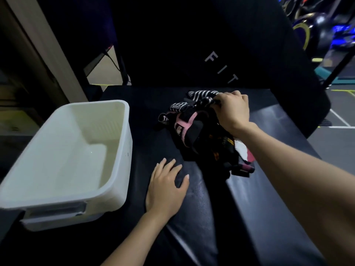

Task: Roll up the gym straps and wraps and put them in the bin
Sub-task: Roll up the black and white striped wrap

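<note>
A tangled pile of gym straps and wraps (201,139) lies on a black padded surface (192,217); it holds black, pink and red-and-white pieces. At the pile's far end my right hand (233,110) grips a black-and-white striped wrap (201,95). My left hand (166,187) rests flat on the pad, fingers spread, just in front of the pile and apart from it. A white plastic bin (119,150) stands to the left with nothing in it.
Behind the pad rises a dark upholstered panel (221,68) with pale letters. Kettlebells (322,24) and gym floor markings show at the far right. A wall edge and black metal legs stand at the back left.
</note>
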